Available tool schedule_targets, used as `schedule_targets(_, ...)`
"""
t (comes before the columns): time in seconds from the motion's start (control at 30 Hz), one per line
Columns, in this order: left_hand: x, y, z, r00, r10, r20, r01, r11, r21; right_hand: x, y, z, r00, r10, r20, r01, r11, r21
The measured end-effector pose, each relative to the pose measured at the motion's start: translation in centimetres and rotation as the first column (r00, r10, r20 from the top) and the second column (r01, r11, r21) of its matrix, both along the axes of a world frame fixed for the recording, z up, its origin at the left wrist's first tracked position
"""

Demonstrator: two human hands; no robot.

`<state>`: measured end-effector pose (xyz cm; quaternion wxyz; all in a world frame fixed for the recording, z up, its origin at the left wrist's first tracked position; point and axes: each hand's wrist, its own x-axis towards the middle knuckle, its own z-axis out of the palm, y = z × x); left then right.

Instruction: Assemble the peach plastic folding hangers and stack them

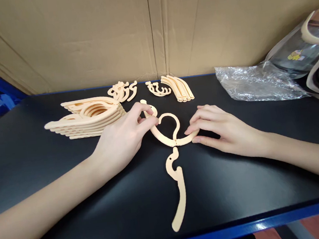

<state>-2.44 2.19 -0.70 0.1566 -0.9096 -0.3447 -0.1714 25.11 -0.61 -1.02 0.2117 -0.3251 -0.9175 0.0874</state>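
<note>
While left fingers (140, 109) and right fingers (202, 124) pinch cream hanger (164, 139), slim hook (177, 123) curls leftward.

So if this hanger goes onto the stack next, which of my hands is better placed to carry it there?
Probably your left hand: it grips the hanger and is nearer the hanger stack. Your right hand also holds the hanger, but on the side away from the stack.
</note>
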Motion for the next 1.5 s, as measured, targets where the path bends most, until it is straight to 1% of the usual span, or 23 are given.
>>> schedule_targets(0.13,0.2,0.2,0.0,0.997,-0.046,0.066,0.051,0.995,-0.089,-0.1,-0.3,0.2,0.997,0.078,0.018,-0.078,0.997,0.000)
schedule_targets(0.3,0.5,-0.2,0.2,0.980,-0.111,0.165,0.147,0.963,-0.224,-0.4,-0.7,0.3,0.987,0.155,0.047,-0.154,0.988,-0.026)
schedule_targets(0.43,0.5,-0.7,0.3,0.961,-0.159,0.225,0.225,0.923,-0.311,-0.6,-1.2,0.3,0.978,0.194,0.078,-0.195,0.981,0.012)
schedule_targets(0.57,0.8,-0.9,0.5,0.947,-0.150,0.283,0.261,0.873,-0.411,-0.9,-1.5,0.2,0.963,0.229,0.143,-0.234,0.972,0.019)
schedule_targets(0.67,1.0,-0.9,0.6,0.937,-0.160,0.310,0.300,0.826,-0.478,-1.0,-1.4,0.1,0.965,0.212,0.157,-0.215,0.977,-0.001)
schedule_targets(0.73,1.0,-0.9,0.5,0.935,-0.154,0.320,0.307,0.805,-0.508,-1.0,-1.3,0.1,0.969,0.194,0.154,-0.194,0.981,-0.015)
schedule_targets(0.83,1.0,-0.8,0.4,0.931,-0.136,0.338,0.307,0.793,-0.527,-0.9,-1.4,0.3,0.974,0.164,0.157,-0.166,0.986,-0.001)
schedule_targets(0.9,1.1,-0.8,0.3,0.928,-0.128,0.349,0.308,0.790,-0.530,-1.1,-1.7,0.5,0.979,0.139,0.148,-0.149,0.987,0.057)
schedule_targets(0.97,1.1,-0.7,0.4,0.926,-0.124,0.357,0.310,0.789,-0.530,-1.4,-2.4,0.8,0.979,0.161,0.128,-0.177,0.977,0.119)
schedule_targets(1.0,1.1,-0.7,0.4,0.926,-0.118,0.360,0.306,0.791,-0.530,-1.7,-2.9,1.0,0.973,0.197,0.121,-0.213,0.968,0.131)
schedule_targets(1.1,1.0,-0.5,0.5,0.925,-0.089,0.370,0.291,0.791,-0.538,-2.5,-4.3,1.5,0.933,0.329,0.149,-0.344,0.935,0.090)
schedule_targets(1.17,0.9,-0.5,0.5,0.925,-0.072,0.372,0.282,0.788,-0.548,-2.8,-5.1,1.7,0.910,0.374,0.179,-0.391,0.917,0.073)
schedule_targets(1.27,0.8,-0.4,0.4,0.925,-0.068,0.373,0.285,0.773,-0.566,-3.0,-5.3,1.7,0.907,0.389,0.162,-0.400,0.916,0.039)
schedule_targets(1.37,0.8,-0.4,0.4,0.923,-0.059,0.379,0.288,0.760,-0.582,-2.7,-4.9,1.6,0.916,0.381,0.128,-0.385,0.923,0.009)
schedule_targets(1.5,0.9,-0.3,0.4,0.929,-0.063,0.366,0.283,0.759,-0.586,-2.3,-4.2,1.4,0.925,0.361,0.116,-0.367,0.930,0.031)
